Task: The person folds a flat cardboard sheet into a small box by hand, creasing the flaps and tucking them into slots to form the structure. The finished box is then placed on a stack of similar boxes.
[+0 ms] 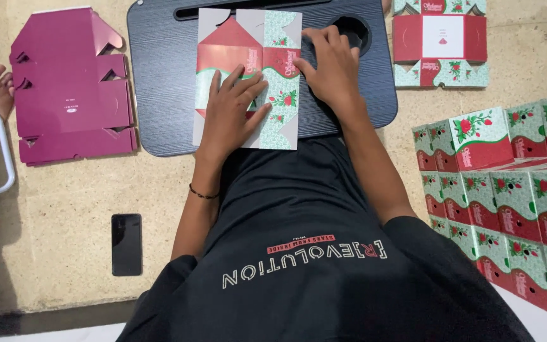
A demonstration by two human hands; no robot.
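**Both hands flat on an unfolded carton**

We see a flat red-and-green box blank [248, 79] lying on a dark lap desk [159, 82] that sits on the floor. Our left hand [232, 104] presses on its lower middle with fingers spread, gripping nothing. Our right hand [330, 66] rests palm-down on its right edge, fingers open too. A maroon flattened carton [68, 85] lies left of the desk, a black phone [126, 244] nearer us, and folded boxes [508, 183] are stacked at right.

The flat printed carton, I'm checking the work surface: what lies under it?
The flat printed carton lies on a dark lap desk. Both hands, left and right, press on top, covering its middle.
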